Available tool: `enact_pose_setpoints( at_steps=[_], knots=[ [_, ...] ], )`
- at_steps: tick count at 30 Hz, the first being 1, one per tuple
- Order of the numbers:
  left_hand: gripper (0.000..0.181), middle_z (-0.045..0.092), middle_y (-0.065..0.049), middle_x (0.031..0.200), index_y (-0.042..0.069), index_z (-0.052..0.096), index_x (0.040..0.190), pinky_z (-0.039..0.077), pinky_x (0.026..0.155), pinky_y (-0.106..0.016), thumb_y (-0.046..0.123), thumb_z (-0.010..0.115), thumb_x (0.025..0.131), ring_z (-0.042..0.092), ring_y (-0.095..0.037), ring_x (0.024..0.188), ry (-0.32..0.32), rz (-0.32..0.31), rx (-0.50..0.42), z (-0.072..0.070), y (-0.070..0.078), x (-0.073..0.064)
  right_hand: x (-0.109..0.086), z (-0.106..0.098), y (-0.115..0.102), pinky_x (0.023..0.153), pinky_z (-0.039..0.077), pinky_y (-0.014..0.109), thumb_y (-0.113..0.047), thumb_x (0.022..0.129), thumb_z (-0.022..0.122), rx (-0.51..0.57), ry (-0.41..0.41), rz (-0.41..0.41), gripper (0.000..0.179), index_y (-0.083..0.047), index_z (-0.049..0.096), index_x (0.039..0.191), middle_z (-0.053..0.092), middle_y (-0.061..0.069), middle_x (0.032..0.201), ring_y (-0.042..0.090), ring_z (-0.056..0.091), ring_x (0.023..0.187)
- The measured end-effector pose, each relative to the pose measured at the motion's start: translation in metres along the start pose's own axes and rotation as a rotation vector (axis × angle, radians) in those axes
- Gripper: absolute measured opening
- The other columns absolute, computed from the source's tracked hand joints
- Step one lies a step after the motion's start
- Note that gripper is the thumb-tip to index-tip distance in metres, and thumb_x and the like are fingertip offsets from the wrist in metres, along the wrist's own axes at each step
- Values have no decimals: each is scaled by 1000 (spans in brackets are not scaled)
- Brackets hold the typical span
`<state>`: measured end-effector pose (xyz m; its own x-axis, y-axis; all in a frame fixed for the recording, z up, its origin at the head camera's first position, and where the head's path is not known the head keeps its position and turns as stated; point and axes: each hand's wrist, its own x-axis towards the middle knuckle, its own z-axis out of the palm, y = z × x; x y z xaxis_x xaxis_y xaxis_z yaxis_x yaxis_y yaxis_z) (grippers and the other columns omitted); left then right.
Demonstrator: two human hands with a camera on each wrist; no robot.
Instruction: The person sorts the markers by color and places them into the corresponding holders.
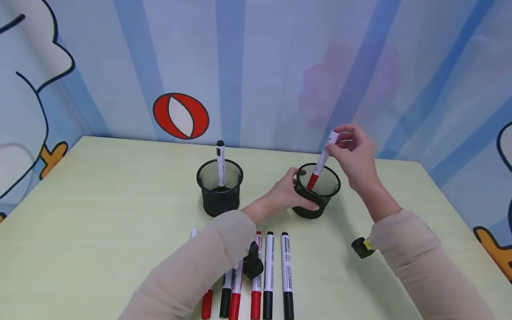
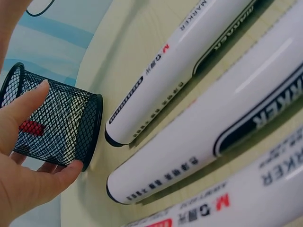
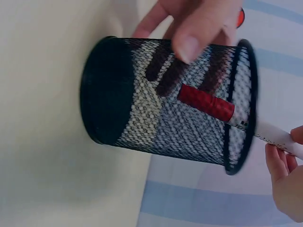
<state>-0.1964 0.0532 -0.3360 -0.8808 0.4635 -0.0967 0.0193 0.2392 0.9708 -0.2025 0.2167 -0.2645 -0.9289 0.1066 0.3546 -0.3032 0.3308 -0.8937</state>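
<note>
My left hand [image 1: 282,193] grips a black mesh pen cup [image 1: 312,213], the right-hand one of two, with fingers and thumb around its side. The cup leans slightly to the right; whether its base touches the table I cannot tell. Above its rim, my right hand [image 1: 358,155] pinches a white marker [image 1: 322,161] by its plain end. That marker slants down, and its red cap [image 3: 206,101] shows through the mesh inside the cup in the right wrist view, clear of the base.
Another black mesh cup [image 1: 221,202] stands to the left with a black-ended marker [image 1: 221,164] upright in it. Several red- and black-capped markers lie in a row on the table near me, such as one black-capped marker [image 1: 286,271]. My left sleeve [image 1: 200,271] covers part of them.
</note>
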Motion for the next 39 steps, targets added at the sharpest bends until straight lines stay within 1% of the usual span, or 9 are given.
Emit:
enact_pose_setpoints(
  at_steps=[4,9,13,17,23,27,33,36,39],
  knots=[
    [84,45,-16,132,14,33,135,38,99,-39,12,83,68,47,-23,115,-3,0,6,-2,-1,0,-5,8,9,75,48,23,-4,86,62,-102,-34,-95,32,0,50,115,53,7,100,16,54,90],
    [84,46,-15,130,12,31,135,38,100,-39,11,82,69,47,-23,114,-5,4,-14,-2,-1,1,-6,13,16,78,50,28,-5,86,61,-143,-73,-135,29,-2,49,112,54,9,100,15,55,90],
    [84,48,-12,124,11,32,135,40,97,-37,11,83,68,49,-22,111,0,6,-13,-2,-1,1,-6,15,20,79,52,32,-5,86,62,-145,-76,-146,28,-3,48,110,54,9,99,14,56,89],
    [85,49,-11,123,11,32,135,41,95,-36,12,83,68,49,-22,109,9,8,-4,-2,-1,1,-8,16,21,80,52,30,-5,86,62,-147,-84,-151,29,-1,47,110,54,11,101,14,56,89],
    [85,47,-15,128,11,32,135,41,96,-36,11,83,68,49,-23,111,7,2,-13,-2,-2,2,-17,17,6,80,51,35,1,87,59,-165,-110,-156,28,5,46,111,53,18,102,21,55,90],
    [84,45,-17,131,11,32,136,40,97,-38,11,82,69,48,-24,112,8,5,-20,-1,-3,1,-22,18,0,81,51,37,2,86,59,-160,-113,-160,27,4,47,110,54,17,101,21,55,90],
    [83,47,-15,129,11,33,135,40,97,-37,12,83,68,49,-23,111,8,-8,4,2,-7,-2,-21,16,18,79,51,27,1,86,60,-160,-138,-139,28,3,47,111,54,17,102,19,56,90],
    [82,46,-16,130,11,34,134,40,97,-37,11,82,68,48,-23,113,6,3,-15,2,-7,-2,-18,14,25,80,51,28,1,86,60,-164,-138,-141,29,3,47,112,55,19,103,21,55,92],
    [82,46,-16,131,11,34,134,39,97,-37,10,82,68,47,-24,115,4,13,-27,1,-5,0,-14,13,28,82,51,31,-1,87,61,-168,-134,-153,29,1,47,113,56,17,103,19,55,93]
  ],
)
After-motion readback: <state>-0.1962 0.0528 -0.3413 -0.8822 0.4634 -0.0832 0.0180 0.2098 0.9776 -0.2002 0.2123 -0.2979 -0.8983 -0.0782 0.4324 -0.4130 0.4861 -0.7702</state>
